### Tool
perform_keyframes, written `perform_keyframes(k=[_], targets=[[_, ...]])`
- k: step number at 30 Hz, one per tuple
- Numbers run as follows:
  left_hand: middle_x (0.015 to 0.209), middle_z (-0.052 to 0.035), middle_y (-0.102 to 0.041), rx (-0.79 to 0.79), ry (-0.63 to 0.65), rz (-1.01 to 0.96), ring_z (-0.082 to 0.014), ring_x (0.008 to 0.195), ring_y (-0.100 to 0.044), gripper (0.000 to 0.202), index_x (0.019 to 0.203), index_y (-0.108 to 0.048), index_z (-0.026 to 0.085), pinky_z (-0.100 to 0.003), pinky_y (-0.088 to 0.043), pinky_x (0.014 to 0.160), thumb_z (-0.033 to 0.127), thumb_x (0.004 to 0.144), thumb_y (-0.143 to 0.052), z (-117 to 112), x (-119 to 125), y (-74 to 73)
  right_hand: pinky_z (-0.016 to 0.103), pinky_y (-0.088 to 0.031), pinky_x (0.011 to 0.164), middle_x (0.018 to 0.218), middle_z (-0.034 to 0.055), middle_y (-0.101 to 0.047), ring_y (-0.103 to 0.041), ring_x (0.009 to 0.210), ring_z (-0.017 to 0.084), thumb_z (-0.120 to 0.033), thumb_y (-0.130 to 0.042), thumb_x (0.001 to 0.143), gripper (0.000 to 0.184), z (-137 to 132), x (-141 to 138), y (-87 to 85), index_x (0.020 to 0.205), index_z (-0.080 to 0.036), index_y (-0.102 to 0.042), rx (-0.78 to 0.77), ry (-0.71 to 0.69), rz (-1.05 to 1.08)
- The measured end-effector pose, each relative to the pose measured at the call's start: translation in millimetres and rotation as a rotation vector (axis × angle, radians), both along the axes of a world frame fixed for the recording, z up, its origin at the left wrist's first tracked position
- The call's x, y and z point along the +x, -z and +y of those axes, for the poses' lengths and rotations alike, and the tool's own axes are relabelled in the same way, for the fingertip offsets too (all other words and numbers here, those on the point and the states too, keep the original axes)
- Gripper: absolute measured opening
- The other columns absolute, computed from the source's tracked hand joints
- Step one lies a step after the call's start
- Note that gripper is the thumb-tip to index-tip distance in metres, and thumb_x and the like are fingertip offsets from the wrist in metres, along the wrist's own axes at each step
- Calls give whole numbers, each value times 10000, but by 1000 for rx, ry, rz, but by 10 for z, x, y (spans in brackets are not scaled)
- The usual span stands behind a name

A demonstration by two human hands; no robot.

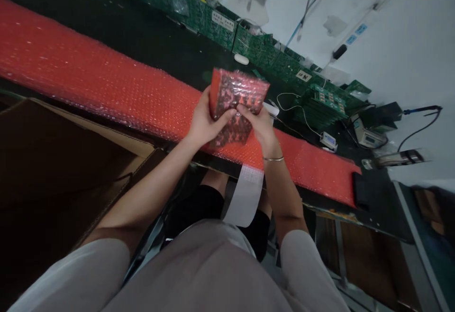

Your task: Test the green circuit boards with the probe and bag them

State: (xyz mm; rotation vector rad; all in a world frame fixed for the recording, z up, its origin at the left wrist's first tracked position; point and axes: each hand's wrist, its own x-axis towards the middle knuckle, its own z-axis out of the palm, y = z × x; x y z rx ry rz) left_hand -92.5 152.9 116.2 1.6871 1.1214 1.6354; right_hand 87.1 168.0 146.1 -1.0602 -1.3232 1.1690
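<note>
Above the bench, both of my hands grip a flat bundle wrapped in red bubble wrap (241,91); a dark patterned content, like circuit boards, shows through its clear film. My left hand (206,120) is closed around its left edge, with the thumb on the near face. My right hand (261,122) holds the right side, its thumb close to the left thumb. Fingers behind the bundle are hidden. Beneath the hands lies a long strip of red bubble wrap (135,84) along the bench. A white label strip (247,193) hangs over the front edge.
Green circuit boards (199,11) stand in a row along the back, and more are stacked (325,101) at right. An open cardboard box (95,136) stands at left. A small cabled device (329,140) and a black block (360,189) sit on the right.
</note>
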Motion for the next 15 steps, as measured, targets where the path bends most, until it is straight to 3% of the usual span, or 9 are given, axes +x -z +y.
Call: perform_keyframes(k=[2, 4, 8, 11, 15], targets=[[1408, -157, -594, 91, 91, -4, -321, 1330, -578, 891, 1441, -432, 195, -466, -448, 1169, 692, 785, -773, 277, 54, -132, 519, -551, 1105, 1222, 72, -743, -703, 1192, 275, -600, -934, 582, 762, 224, 76, -127, 1180, -231, -640, 147, 21, -10], [1369, -150, -617, 98, 206, -13, -313, 1288, -609, 892, 1422, -438, 194, -462, -480, 1140, 708, 775, -775, 625, 104, -242, 511, -545, 1111, 1226, 78, -740, -689, 1218, 269, -593, -948, 535, 828, 489, 153, -172, 1202, -229, -617, 193, 52, 2], [1328, -164, -639, 61, 382, -27, -322, 1252, -635, 877, 1395, -455, 170, -489, -504, 1121, 643, 757, -826, 1269, 176, -329, 491, -575, 1069, 1159, 92, -771, -737, 1085, 263, -546, -966, 473, 747, 996, 246, -76, 1066, -215, -656, 165, 129, 101], [1380, -165, -615, 90, 435, -41, -336, 1309, -603, 875, 1418, -457, 180, -522, -461, 1170, 554, 743, -868, 1618, 188, -198, 482, -580, 1056, 1138, 95, -778, -749, 1031, 260, -480, -977, 467, 674, 1294, 273, 78, 1006, -208, -675, 190, 137, 86], [1410, -176, -605, -28, 534, -83, -351, 1319, -603, 901, 1468, -418, 185, -572, -449, 1178, 525, 756, -853, 1906, 179, 167, 478, -568, 1069, 1138, 92, -781, -746, 1051, 259, -464, -982, 424, 736, 1516, 271, 341, 1036, -207, -664, 119, 125, 76]])
